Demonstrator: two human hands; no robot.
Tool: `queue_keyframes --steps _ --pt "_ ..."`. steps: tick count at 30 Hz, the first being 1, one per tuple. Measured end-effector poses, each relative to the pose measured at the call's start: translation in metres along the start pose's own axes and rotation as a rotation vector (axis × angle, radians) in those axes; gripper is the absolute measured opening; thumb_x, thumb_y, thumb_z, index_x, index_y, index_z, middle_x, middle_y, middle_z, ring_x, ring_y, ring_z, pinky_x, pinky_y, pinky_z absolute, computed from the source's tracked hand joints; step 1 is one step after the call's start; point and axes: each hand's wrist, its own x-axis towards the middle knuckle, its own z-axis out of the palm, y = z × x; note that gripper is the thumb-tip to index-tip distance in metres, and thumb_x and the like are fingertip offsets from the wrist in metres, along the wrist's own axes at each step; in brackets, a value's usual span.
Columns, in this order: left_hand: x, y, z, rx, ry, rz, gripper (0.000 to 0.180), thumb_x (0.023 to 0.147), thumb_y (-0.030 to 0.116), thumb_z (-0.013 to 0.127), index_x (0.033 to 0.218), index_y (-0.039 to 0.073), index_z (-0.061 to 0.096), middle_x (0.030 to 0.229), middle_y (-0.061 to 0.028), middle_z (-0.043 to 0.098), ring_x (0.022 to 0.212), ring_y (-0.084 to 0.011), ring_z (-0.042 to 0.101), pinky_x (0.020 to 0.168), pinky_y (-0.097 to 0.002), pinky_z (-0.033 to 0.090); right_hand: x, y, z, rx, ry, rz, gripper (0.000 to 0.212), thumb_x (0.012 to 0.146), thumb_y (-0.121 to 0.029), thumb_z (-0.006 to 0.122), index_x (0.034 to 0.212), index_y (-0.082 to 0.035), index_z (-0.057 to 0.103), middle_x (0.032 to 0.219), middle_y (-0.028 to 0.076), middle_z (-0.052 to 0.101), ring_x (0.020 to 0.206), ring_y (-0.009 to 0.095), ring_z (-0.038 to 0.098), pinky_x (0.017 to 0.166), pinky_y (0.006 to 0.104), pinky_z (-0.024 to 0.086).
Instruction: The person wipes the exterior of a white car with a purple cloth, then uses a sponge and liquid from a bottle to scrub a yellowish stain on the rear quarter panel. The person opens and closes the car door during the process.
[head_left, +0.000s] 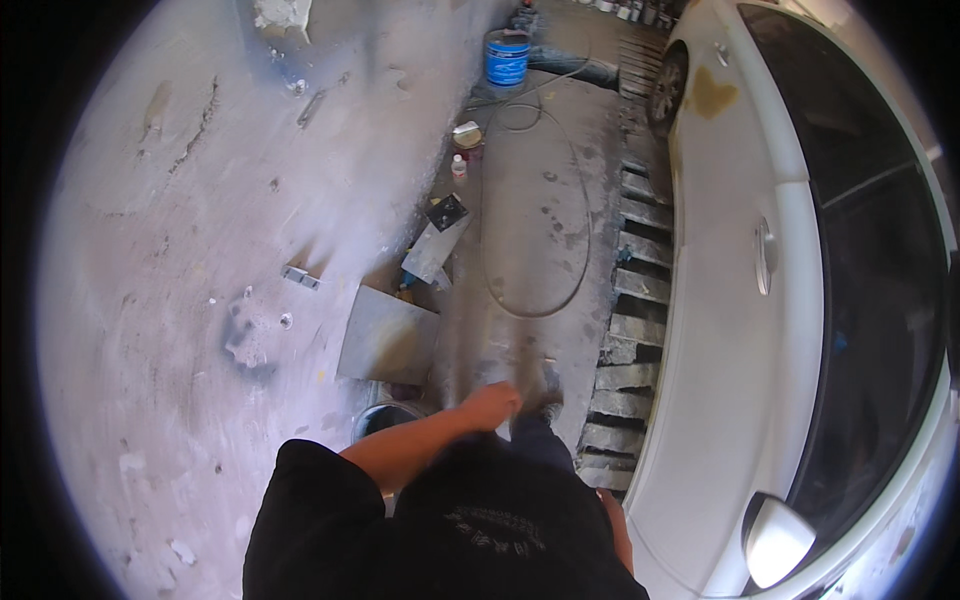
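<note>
My left hand [493, 404] reaches across the front of my body with its fingers curled closed. A small pale patch shows just below it, and I cannot make out whether the fingers hold anything. Beside my left forearm stands an open bucket [362, 424], partly covered by the arm. A grey board [385, 338] leans by the wall above that bucket. Only a bit of my right arm shows at my right side; the right hand is out of sight. To my right is a white car [715, 330] with a brownish patch [710, 94] near its wheel.
A hose [588, 230] loops over the concrete floor [540, 240]. Slatted grating [642, 285] runs alongside the car. By the stained wall [180, 300] are a small white bottle [459, 167], a round tin [467, 140] and a blue bucket [507, 62]. The car's mirror [778, 540] juts out.
</note>
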Motion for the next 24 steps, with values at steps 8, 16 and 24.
queue_keyframes --steps 8,16,24 --pt "-0.027 -0.037 -0.004 -0.054 0.061 -0.545 0.025 0.091 0.023 0.053 0.105 0.012 0.07 0.098 -0.0177 0.071 0.098 -0.041 0.066 0.089 -0.0495 0.052 0.119 -0.085 -0.116 -0.164 -0.152 -0.035 0.054 0.09 -0.029 0.067 0.135 -0.002 0.056 0.12 0.024 0.068 0.109 0.038 0.068 0.094 0.0444 0.053" --pt "-0.024 -0.062 0.009 -0.372 0.115 -0.781 0.054 0.095 0.028 0.051 0.146 0.01 0.049 0.144 -0.027 0.051 0.135 -0.0437 0.046 0.113 -0.0477 0.038 0.238 -0.137 -0.143 -0.243 -0.286 -0.12 0.053 0.091 -0.031 0.066 0.136 -0.004 0.057 0.114 0.022 0.072 0.103 0.038 0.07 0.09 0.0439 0.055" --pt "0.021 -0.105 -0.011 -0.444 0.078 -0.692 0.057 0.096 0.036 0.045 0.143 0.004 0.053 0.142 -0.0251 0.055 0.132 -0.041 0.053 0.112 -0.0484 0.041 0.401 -0.052 -0.183 -0.387 -0.473 -0.341 0.051 0.09 -0.029 0.068 0.132 -0.002 0.059 0.121 0.018 0.068 0.111 0.029 0.067 0.094 0.0401 0.052"
